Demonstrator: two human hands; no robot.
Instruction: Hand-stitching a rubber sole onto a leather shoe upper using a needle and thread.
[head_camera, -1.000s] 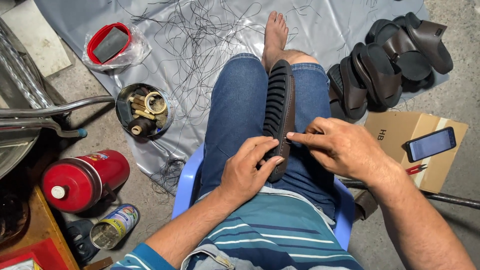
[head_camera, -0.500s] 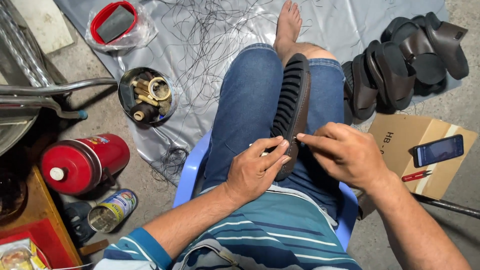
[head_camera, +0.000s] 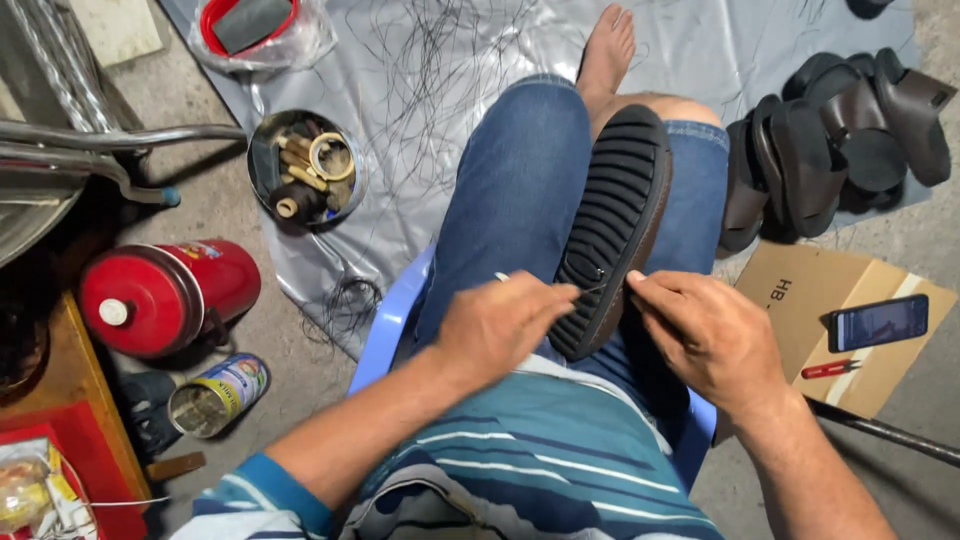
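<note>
A seated person rests a ridged black shoe sole (head_camera: 612, 225) sole-up along the right thigh. The left hand (head_camera: 500, 325) pinches a thin tool at the sole's near end, while the right hand (head_camera: 710, 335) pinches its near right edge with fingertips together. Since half a second ago, the left hand has slid leftward off the sole.

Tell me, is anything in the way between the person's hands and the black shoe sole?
Nothing visible. The left hand and right hand are both right at the heel end of the ridged black sole resting on the lap.
</note>
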